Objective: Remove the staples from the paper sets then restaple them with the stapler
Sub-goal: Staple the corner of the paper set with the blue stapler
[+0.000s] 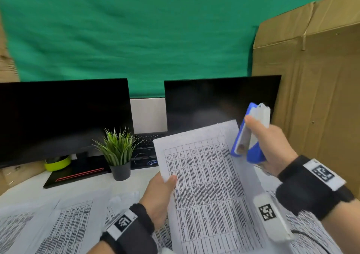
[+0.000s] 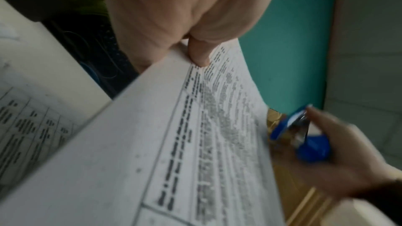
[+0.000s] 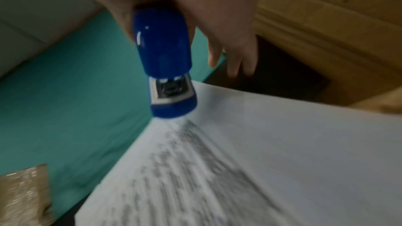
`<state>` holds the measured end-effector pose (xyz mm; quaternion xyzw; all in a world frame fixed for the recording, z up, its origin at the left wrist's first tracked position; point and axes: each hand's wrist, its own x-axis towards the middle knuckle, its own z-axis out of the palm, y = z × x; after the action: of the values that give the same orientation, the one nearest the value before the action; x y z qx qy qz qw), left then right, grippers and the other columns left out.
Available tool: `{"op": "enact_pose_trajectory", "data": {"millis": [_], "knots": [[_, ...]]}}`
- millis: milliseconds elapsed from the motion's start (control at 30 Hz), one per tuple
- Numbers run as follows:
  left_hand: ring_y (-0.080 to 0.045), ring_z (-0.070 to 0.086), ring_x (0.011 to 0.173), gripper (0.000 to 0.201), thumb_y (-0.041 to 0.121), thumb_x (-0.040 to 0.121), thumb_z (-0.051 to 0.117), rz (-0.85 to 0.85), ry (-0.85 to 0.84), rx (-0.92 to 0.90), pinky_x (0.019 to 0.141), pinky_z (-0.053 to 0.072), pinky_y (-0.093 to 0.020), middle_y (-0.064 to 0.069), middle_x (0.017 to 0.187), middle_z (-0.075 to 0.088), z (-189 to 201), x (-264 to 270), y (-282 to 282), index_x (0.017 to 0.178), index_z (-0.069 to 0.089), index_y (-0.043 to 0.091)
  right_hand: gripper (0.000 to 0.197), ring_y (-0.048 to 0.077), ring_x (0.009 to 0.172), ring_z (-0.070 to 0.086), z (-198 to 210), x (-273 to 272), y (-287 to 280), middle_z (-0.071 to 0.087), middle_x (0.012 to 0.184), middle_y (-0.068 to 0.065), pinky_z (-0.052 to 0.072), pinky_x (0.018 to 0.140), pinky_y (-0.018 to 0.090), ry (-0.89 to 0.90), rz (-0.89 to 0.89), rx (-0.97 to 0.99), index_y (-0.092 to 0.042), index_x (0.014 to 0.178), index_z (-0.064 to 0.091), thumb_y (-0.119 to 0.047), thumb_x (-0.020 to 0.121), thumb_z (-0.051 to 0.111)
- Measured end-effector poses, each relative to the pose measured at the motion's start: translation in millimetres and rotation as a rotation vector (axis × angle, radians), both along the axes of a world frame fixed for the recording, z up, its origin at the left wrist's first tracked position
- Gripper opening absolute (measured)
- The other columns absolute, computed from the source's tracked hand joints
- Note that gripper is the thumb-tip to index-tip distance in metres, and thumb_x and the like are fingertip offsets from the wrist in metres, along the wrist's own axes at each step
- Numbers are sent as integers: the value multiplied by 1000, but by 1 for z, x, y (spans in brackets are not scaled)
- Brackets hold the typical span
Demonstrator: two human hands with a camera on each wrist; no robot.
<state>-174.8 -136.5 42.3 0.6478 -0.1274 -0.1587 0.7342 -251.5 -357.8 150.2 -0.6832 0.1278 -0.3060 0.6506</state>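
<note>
My left hand (image 1: pixel 161 191) pinches the left edge of a printed paper set (image 1: pixel 204 176), thumb on top, and holds it lifted and tilted above the desk. My right hand (image 1: pixel 270 146) grips a blue and white stapler (image 1: pixel 251 135) just beside the set's upper right corner. In the left wrist view the thumb (image 2: pixel 199 54) presses on the paper set (image 2: pixel 174 143), and the stapler (image 2: pixel 304 135) sits at the sheet's far edge. From the right wrist the stapler (image 3: pixel 167 64) points its mouth at the paper corner (image 3: pixel 217 106). No staple is visible.
More printed sheets (image 1: pixel 58 224) lie spread over the white desk in front. Two dark monitors (image 1: pixel 64 117) stand at the back, with a small potted plant (image 1: pixel 118 154) and a keyboard (image 1: pixel 148 140) between them. A cardboard wall (image 1: pixel 315 78) rises on the right.
</note>
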Motion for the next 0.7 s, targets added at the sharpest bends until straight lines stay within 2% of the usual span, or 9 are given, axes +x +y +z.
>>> {"op": "enact_pose_trajectory", "data": {"millis": [67,133,200,233,333,467,533,633,700], "knots": [[-23,56,123,35,13,104,39,-84,15,-11,110,38,-49,0,130,63,0,1,-7,136,52,17,33,25,71,68,-12,-14,-9,72,82,10,50,62,31,179,204,118,-6,99,66,-37,93,55],[-26,64,111,28,17,103,43,-187,54,-1,99,49,-50,-7,121,68,3,-1,-17,127,57,12,33,27,78,72,-23,-22,-24,74,90,15,55,68,37,268,230,167,-4,99,67,-34,94,54],[-24,67,87,24,24,100,52,-213,20,146,74,58,-44,-10,103,67,5,0,-21,117,56,8,36,32,81,68,-28,-26,-50,72,94,20,55,76,42,305,53,116,0,101,65,-35,92,58],[-22,64,80,26,27,97,57,-196,-34,286,69,58,-41,-9,99,62,2,4,-19,115,54,9,39,34,80,65,-30,-28,-65,70,93,22,53,75,43,337,-76,62,2,101,63,-35,90,61],[-15,59,82,38,34,91,65,-148,-222,759,65,53,-26,-2,106,54,-14,30,6,121,49,17,44,32,71,58,-34,-37,-106,62,82,19,47,65,37,443,-358,-84,7,99,59,-35,89,62],[-15,55,105,55,40,87,65,-110,-284,1182,83,49,-23,0,126,51,-31,59,39,132,45,18,77,37,94,56,-56,-30,-139,60,93,21,40,81,39,764,-605,-492,-8,90,67,-77,71,37],[-16,51,117,67,43,85,66,-152,-266,1285,96,45,-24,0,137,46,-36,65,43,140,39,17,66,38,92,56,-63,-20,-117,60,92,21,44,74,39,674,-480,-463,-9,91,64,-72,79,46],[-19,44,130,83,49,81,69,-244,-231,1420,103,39,-26,-1,147,38,-41,68,37,147,30,17,41,24,58,56,-82,5,-57,63,77,14,45,50,27,548,-40,-329,-10,97,60,-50,92,50],[-21,44,128,89,55,76,71,-272,-251,1515,103,41,-29,-1,144,39,-45,69,30,146,31,17,32,16,60,57,-102,21,-21,65,83,8,44,51,22,548,182,-333,-16,100,58,-47,94,50]]}}
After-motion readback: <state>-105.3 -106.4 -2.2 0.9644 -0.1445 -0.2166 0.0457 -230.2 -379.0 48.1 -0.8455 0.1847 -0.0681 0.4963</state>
